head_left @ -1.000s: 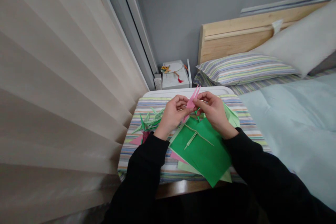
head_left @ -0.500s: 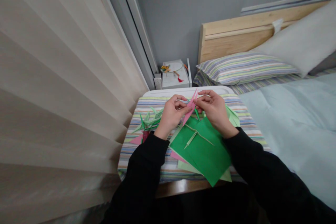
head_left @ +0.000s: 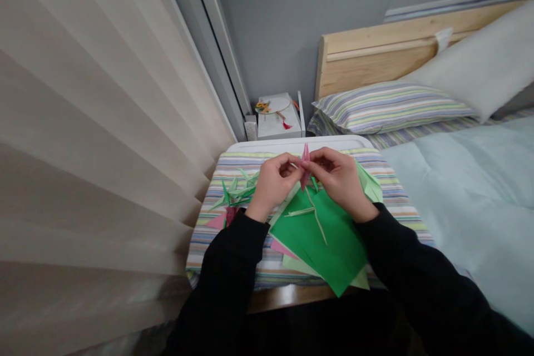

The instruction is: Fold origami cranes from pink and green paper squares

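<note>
Between my two hands, above the small table, a narrow folded pink paper (head_left: 306, 172) stands upright with a split, pointed top. My left hand (head_left: 280, 178) pinches it from the left side. Thumb and fingers of my right hand (head_left: 334, 175) close on it from the right. Below lies a stack of paper with a dark green sheet (head_left: 325, 239) uppermost. On that sheet rests a thin pale green strip (head_left: 315, 214) with a side piece branching off. Part of a green folded piece shows just behind the pink paper, mostly hidden by my hands.
Several green folded paper pieces (head_left: 240, 192) and a pink paper piece (head_left: 216, 221) lie left of my left hand. A striped cloth (head_left: 396, 206) covers the table. Behind it stands a white cabinet (head_left: 271, 130); a bed (head_left: 459, 178) is at right, a curtain (head_left: 104, 150) at left.
The pink paper has turned from a slant to upright and now looks narrower. Both hands have closed in around it. The pale strip on the green sheet has swung round to another angle.
</note>
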Action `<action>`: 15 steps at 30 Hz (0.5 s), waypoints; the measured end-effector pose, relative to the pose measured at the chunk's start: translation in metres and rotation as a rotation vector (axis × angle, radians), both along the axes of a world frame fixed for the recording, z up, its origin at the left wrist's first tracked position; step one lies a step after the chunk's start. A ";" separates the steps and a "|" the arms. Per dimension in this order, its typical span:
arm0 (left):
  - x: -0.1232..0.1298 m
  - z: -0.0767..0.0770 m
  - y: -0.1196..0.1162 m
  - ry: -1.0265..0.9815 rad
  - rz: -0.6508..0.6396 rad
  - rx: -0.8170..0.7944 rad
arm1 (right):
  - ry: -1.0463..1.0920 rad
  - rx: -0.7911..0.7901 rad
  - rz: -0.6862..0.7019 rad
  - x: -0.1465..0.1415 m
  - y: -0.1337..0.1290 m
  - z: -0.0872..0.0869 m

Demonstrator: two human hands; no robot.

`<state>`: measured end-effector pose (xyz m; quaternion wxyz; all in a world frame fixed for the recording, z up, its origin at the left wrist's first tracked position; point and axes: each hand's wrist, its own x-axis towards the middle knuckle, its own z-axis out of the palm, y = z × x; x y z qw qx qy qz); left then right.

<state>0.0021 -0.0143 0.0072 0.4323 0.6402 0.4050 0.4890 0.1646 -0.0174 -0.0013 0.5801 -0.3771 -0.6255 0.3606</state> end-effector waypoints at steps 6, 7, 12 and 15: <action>0.003 0.008 -0.008 -0.072 -0.018 0.028 | -0.022 0.083 -0.021 -0.001 -0.005 0.005; 0.003 0.008 -0.008 -0.050 -0.014 0.056 | -0.037 0.098 -0.029 -0.001 -0.005 0.005; 0.001 0.007 -0.007 0.047 0.020 0.171 | -0.149 0.167 -0.076 -0.003 -0.004 0.003; 0.003 0.007 -0.007 0.090 0.071 0.225 | -0.228 0.242 -0.116 -0.004 -0.004 0.002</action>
